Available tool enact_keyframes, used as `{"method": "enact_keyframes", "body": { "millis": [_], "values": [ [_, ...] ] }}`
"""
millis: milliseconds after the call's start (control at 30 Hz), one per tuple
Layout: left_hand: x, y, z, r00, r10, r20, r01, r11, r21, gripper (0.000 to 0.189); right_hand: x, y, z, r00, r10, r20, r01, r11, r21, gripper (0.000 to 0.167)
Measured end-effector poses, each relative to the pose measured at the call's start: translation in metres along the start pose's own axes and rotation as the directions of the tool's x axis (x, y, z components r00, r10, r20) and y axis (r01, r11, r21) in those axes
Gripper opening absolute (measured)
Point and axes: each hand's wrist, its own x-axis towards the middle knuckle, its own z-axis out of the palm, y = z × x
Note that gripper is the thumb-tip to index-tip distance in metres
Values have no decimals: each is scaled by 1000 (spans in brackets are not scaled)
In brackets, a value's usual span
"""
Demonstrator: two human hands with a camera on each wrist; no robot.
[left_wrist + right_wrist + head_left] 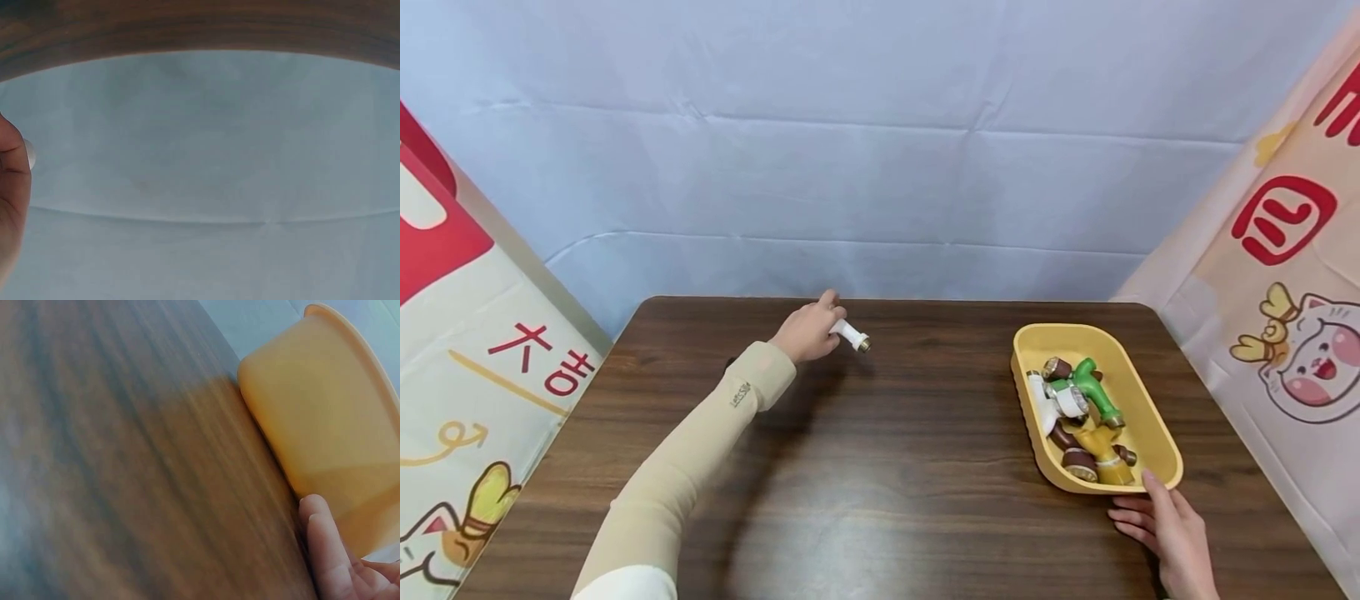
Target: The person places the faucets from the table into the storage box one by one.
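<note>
Near the far edge of the table, my left hand holds a short white pipe piece with a brass-coloured end pointing right and toward me. In the left wrist view only a bit of white shows past the fingers. My right hand grips the near right corner of a yellow plastic basin, thumb at the rim, other fingers low against the outer wall. Inside the basin lie a green bent pipe piece, a yellow one, and several white and brown ones.
The dark wood table spans the space between the hands. A pale cloth hangs behind its far edge. Printed banners stand along the left and right sides.
</note>
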Motion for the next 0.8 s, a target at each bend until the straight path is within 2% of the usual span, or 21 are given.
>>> {"method": "enact_keyframes", "body": {
  "millis": [333, 600, 800],
  "values": [
    [17, 16, -10, 999, 31, 26, -31, 1000, -1, 22, 2, 2, -2, 1000, -12, 4, 12, 1000, 11, 45],
    [33, 34, -13, 992, 99, 79, -103, 993, 52, 28, 3, 3, -2, 1000, -18, 11, 18, 1000, 10, 46],
    [41, 49, -20, 984, 155, 89, -161, 985, 60, 30, 3, 4, -2, 1000, -28, 13, 28, 1000, 12, 44]
  ]
}}
